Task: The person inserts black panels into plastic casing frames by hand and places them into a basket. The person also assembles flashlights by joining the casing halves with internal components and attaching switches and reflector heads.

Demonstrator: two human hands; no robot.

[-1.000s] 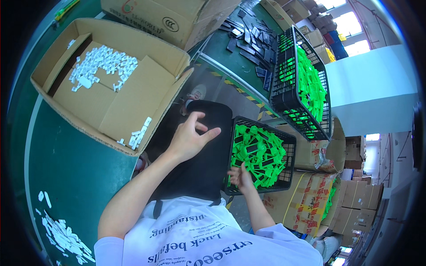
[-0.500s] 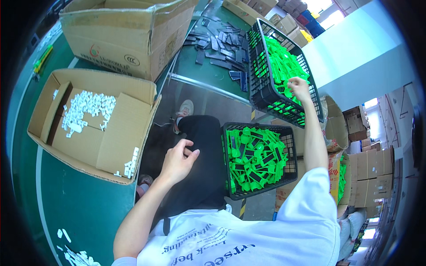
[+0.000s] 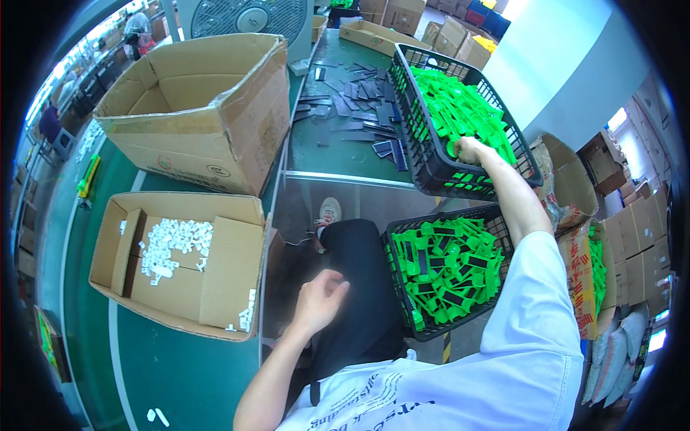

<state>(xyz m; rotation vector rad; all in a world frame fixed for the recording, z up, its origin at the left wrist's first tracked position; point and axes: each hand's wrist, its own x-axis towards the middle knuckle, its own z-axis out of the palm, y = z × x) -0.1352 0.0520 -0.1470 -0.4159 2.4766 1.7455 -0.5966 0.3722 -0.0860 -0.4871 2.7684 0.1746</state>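
My right hand (image 3: 471,149) is down inside the upper black crate (image 3: 444,172), near its front side. Its fingers are curled at a bright green plastic piece (image 3: 451,148) on the edge of the heap; the fingertips are partly hidden. More green pieces (image 3: 467,108) fill that crate. Over my dark trousers hovers my left hand (image 3: 321,298), loosely bent, its thumb apart from the fingers and nothing visible in it. Beside my leg, a lower black crate (image 3: 420,334) holds green pieces with dark strips fitted on them (image 3: 453,266).
Dark flat strips (image 3: 363,100) lie scattered on the green table (image 3: 323,154) left of the upper crate. A shallow carton (image 3: 233,269) with small white parts sits at left, before a tall open carton (image 3: 251,129). A fan (image 3: 251,20) stands behind. Cartons (image 3: 636,233) are stacked at right.
My right hand has gone from above the green pieces down to the heap's near edge. My left hand keeps its loose bend over my lap. The whole view has shifted.
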